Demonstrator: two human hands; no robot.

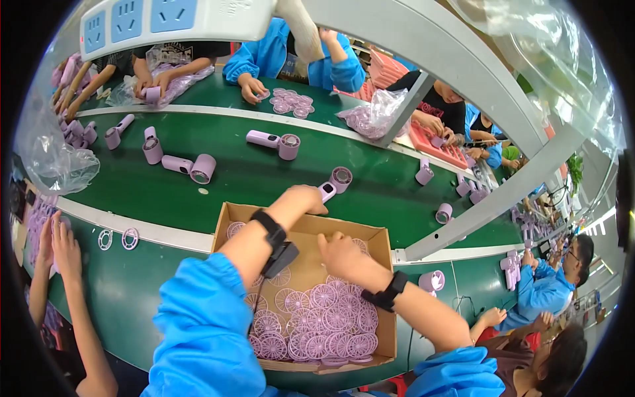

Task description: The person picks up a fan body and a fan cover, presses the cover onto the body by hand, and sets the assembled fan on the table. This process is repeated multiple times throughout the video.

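Note:
My left hand (304, 199) reaches past the far edge of a cardboard box (372, 233) onto the green belt. Its fingers close at the handle of a lilac handheld fan (340, 178), whose round head points away from me. Over the box, my right hand (342, 255) has its fingers curled; whatever they may hold is hidden. Many lilac spoked fan grilles (324, 321) are piled in the near part of the box. A few more lie along its left side, and another grille (361, 245) shows just beyond my right hand. Dark straps circle both my wrists.
More lilac fans (202, 169) lie along the belt (264, 173). A grey metal post (486, 198) slants across the right side, under a white power strip (178, 20). Co-workers sit opposite and on both sides; one person's hands (63, 248) are close at left, near two loose rings (130, 239).

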